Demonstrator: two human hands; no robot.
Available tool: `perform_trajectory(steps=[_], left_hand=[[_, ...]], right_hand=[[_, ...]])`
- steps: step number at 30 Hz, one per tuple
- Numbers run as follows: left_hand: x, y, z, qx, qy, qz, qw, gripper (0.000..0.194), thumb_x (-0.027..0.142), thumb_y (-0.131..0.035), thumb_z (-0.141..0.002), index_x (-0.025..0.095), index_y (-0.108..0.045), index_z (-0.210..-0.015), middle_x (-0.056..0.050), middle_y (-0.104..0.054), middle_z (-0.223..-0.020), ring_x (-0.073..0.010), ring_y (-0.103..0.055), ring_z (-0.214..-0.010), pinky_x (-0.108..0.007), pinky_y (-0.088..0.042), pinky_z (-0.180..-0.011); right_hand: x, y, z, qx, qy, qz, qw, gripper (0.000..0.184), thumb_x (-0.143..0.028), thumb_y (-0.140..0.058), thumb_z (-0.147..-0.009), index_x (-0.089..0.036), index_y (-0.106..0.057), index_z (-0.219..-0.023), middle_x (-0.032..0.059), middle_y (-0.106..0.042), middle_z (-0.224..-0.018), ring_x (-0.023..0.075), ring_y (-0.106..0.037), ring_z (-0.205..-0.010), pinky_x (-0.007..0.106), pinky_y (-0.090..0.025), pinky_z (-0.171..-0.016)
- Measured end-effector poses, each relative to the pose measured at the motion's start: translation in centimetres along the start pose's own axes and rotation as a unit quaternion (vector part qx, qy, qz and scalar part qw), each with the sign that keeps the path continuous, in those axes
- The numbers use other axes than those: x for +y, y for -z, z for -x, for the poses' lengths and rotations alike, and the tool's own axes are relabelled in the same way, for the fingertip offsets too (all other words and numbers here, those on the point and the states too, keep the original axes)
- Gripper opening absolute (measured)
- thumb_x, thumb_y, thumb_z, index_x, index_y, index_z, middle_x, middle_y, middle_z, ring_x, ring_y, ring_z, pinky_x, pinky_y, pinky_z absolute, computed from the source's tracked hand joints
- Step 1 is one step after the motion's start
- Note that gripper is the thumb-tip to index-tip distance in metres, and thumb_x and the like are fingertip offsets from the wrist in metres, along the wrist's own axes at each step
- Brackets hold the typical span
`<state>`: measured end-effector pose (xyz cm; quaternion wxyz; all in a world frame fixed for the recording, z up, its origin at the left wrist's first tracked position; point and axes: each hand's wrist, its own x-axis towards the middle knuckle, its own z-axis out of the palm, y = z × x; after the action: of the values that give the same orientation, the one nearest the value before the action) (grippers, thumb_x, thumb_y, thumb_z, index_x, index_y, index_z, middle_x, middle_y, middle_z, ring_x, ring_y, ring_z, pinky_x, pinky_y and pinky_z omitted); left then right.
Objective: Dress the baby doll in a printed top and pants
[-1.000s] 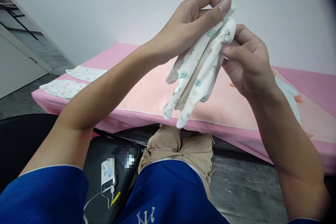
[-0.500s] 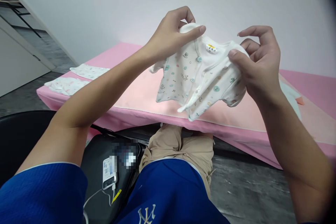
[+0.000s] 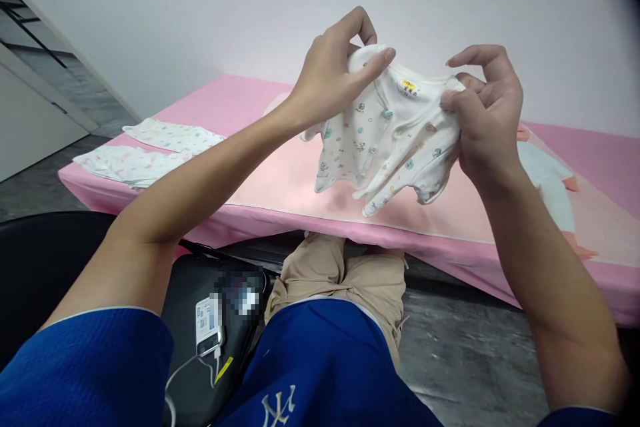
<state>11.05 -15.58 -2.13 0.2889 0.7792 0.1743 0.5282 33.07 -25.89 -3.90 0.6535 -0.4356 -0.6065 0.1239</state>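
A small white baby shirt (image 3: 350, 140) with a printed pattern of little green and orange figures hangs in the air above the table. My left hand (image 3: 340, 60) pinches its shoulder on the left, thumb across the front of the cloth. At the other shoulder, my right hand (image 3: 490, 103) grips the fabric between thumb and bent fingers, its index finger raised clear. The neckline is stretched between both hands, and a label with yellow print shows inside the collar. The front edges hang loosely, and the lower hem dangles free.
A pink-covered table (image 3: 200, 97) stands before me against a white wall. Folded printed garments (image 3: 170, 135) lie at its left end, and a white garment with orange parts (image 3: 550, 193) at the right. Beside my legs, a black chair (image 3: 187, 393) carries a cabled white device (image 3: 209, 327).
The shirt now hangs flatter, its hem slightly higher and its neckline stretched straighter. My right hand has come slightly left, and the view has shifted a little. Both hands keep their hold.
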Motion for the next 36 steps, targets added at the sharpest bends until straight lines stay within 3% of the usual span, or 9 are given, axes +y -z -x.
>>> perform_trajectory(steps=[4, 9, 13, 17, 20, 24, 27, 30, 36], left_hand=[[0.9, -0.5, 0.4, -0.036, 0.034, 0.066, 0.997, 0.031, 0.066, -0.070, -0.092, 0.044, -0.069, -0.114, -0.004, -0.071, -0.081, -0.0382, -0.068, -0.119, -0.052, -0.050, -0.090], [1.8, -0.6, 0.2, -0.094, 0.065, 0.142, 0.983, 0.045, 0.063, -0.071, -0.094, 0.034, -0.066, -0.127, -0.006, -0.073, -0.082, -0.0371, -0.067, -0.124, -0.046, -0.052, -0.090], [3.2, -1.0, 0.5, -0.050, 0.070, 0.104, 0.991, 0.033, 0.056, -0.076, -0.097, 0.026, -0.062, -0.101, -0.006, -0.069, -0.085, -0.0317, -0.070, -0.112, -0.038, -0.050, -0.084], [4.4, -1.9, 1.1, -0.067, 0.061, 0.142, 0.986, 0.038, 0.053, -0.075, -0.101, 0.024, -0.053, -0.091, -0.002, -0.061, -0.086, -0.0176, -0.064, -0.077, -0.031, -0.044, -0.068], [4.8, -2.4, 1.5, -0.093, 0.050, 0.225, 0.969, 0.033, 0.047, -0.068, -0.108, 0.023, -0.049, -0.095, 0.002, -0.054, -0.079, -0.0110, -0.051, -0.064, -0.028, -0.040, -0.063], [5.2, -2.1, 1.8, -0.118, 0.056, 0.266, 0.955, 0.024, 0.041, -0.065, -0.110, 0.024, -0.050, -0.104, 0.002, -0.058, -0.083, -0.0133, -0.063, -0.072, -0.028, -0.045, -0.067], [5.5, -1.2, 1.9, -0.138, 0.065, 0.233, 0.960, 0.033, 0.037, -0.078, -0.102, 0.026, -0.049, -0.112, 0.001, -0.067, -0.093, -0.0168, -0.073, -0.084, -0.028, -0.050, -0.072], [5.7, -0.7, 1.8, -0.150, 0.052, 0.203, 0.966, 0.046, 0.037, -0.088, -0.095, 0.027, -0.048, -0.116, 0.000, -0.072, -0.098, -0.0169, -0.073, -0.082, -0.028, -0.050, -0.069], [5.0, -0.9, 1.5, -0.148, 0.042, 0.202, 0.967, 0.040, 0.041, -0.081, -0.100, 0.028, -0.047, -0.116, 0.001, -0.074, -0.091, -0.0166, -0.070, -0.075, -0.031, -0.049, -0.066]], right_hand=[[-0.9, -0.1, 0.8, -0.006, -0.014, 0.008, 1.000, 0.035, -0.043, -0.082, -0.078, -0.033, -0.059, -0.103, -0.0060, -0.039, -0.065, 0.0159, -0.025, -0.055, 0.037, -0.025, -0.058], [-2.5, -0.6, 2.2, 0.006, -0.057, 0.010, 0.998, 0.035, -0.049, -0.083, -0.087, -0.034, -0.054, -0.101, -0.0021, -0.053, -0.072, 0.0205, -0.041, -0.062, 0.038, -0.040, -0.062], [-3.4, -1.4, 3.0, -0.018, -0.093, -0.040, 0.995, 0.046, -0.057, -0.087, -0.089, -0.034, -0.050, -0.104, -0.0007, -0.067, -0.089, 0.0243, -0.061, -0.076, 0.041, -0.052, -0.072], [-3.4, -2.5, 3.5, -0.062, -0.101, -0.077, 0.990, 0.054, -0.069, -0.083, -0.091, -0.037, -0.049, -0.118, 0.0000, -0.072, -0.103, 0.0281, -0.074, -0.099, 0.047, -0.061, -0.085], [-3.4, -3.2, 3.9, -0.087, -0.077, -0.088, 0.989, 0.061, -0.071, -0.082, -0.091, -0.042, -0.046, -0.130, 0.0014, -0.074, -0.123, 0.0298, -0.073, -0.123, 0.050, -0.065, -0.093], [-3.9, -3.5, 4.5, -0.099, -0.042, -0.073, 0.991, 0.068, -0.069, -0.083, -0.090, -0.048, -0.043, -0.140, 0.0026, -0.070, -0.135, 0.0317, -0.066, -0.139, 0.053, -0.067, -0.095], [-4.4, -3.6, 4.6, -0.091, -0.031, -0.047, 0.994, 0.068, -0.070, -0.083, -0.091, -0.048, -0.043, -0.141, 0.0037, -0.068, -0.135, 0.0333, -0.064, -0.141, 0.055, -0.067, -0.096], [-4.7, -3.9, 4.6, -0.075, -0.019, -0.038, 0.996, 0.063, -0.068, -0.082, -0.093, -0.047, -0.044, -0.138, 0.0037, -0.065, -0.134, 0.0324, -0.064, -0.141, 0.054, -0.067, -0.100], [-6.2, -4.2, 4.6, -0.057, -0.025, 0.006, 0.998, 0.073, -0.065, -0.091, -0.086, -0.050, -0.043, -0.139, 0.0029, -0.055, -0.148, 0.0348, -0.066, -0.138, 0.046, -0.070, -0.080]])
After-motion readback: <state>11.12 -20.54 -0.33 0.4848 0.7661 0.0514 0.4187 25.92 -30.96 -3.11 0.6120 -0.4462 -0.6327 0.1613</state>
